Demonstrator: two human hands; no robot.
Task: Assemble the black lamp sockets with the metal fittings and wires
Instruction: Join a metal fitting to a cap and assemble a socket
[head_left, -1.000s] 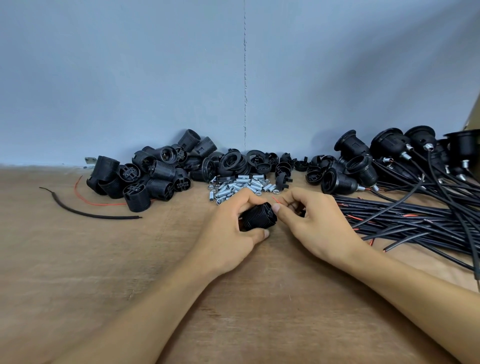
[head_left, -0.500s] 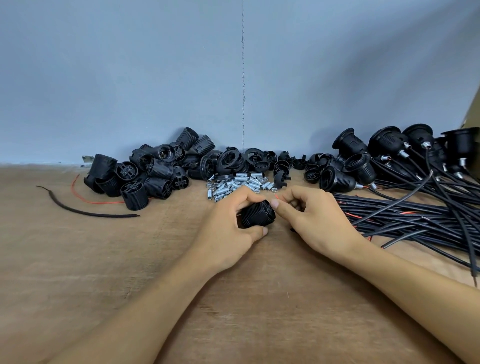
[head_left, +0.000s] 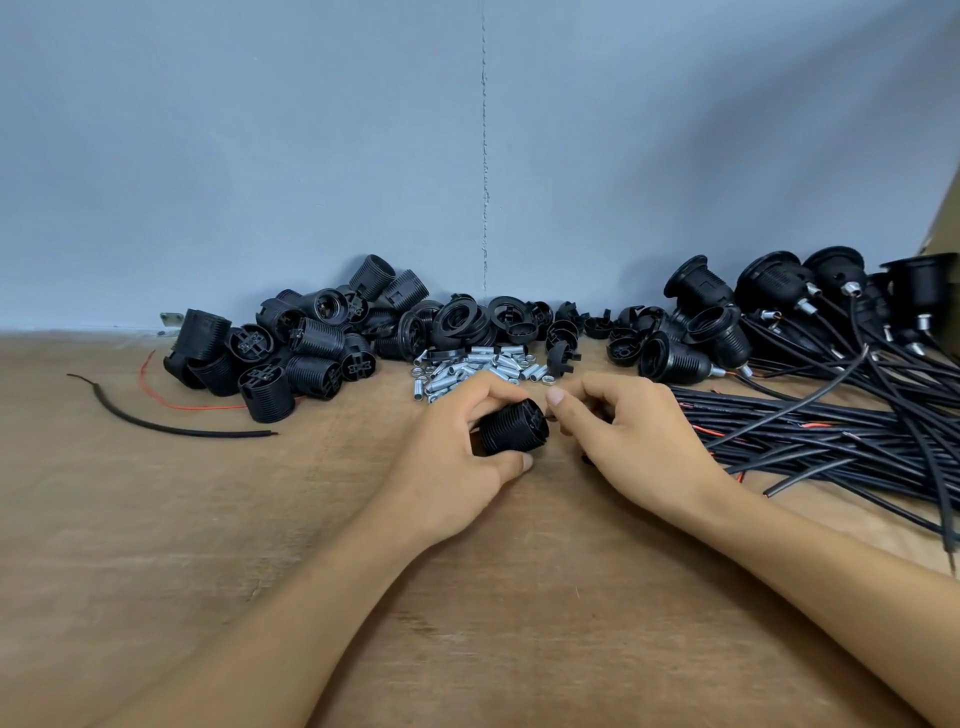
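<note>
Over wooden table (head_left: 156, 519), left hand (head_left: 447, 457) grips black socket (head_left: 511, 428); right hand (head_left: 634, 441) curled, grasp unclear.

On the table (head_left: 156, 545), a heap of sockets (head_left: 291, 348) is sitting at the far left against the wall (head_left: 260, 156), with a loose wire (head_left: 171, 428) lying in front of it. Metal fittings (head_left: 478, 366) are lying in the middle, with rings (head_left: 483, 322) behind them. Wired sockets (head_left: 769, 291) are resting at the far right, their wires (head_left: 831, 431) trailing nearer. In front of the fittings, the left hand (head_left: 452, 457) is holding a socket (head_left: 511, 428), with the right hand (head_left: 634, 436) just to its right.
</note>
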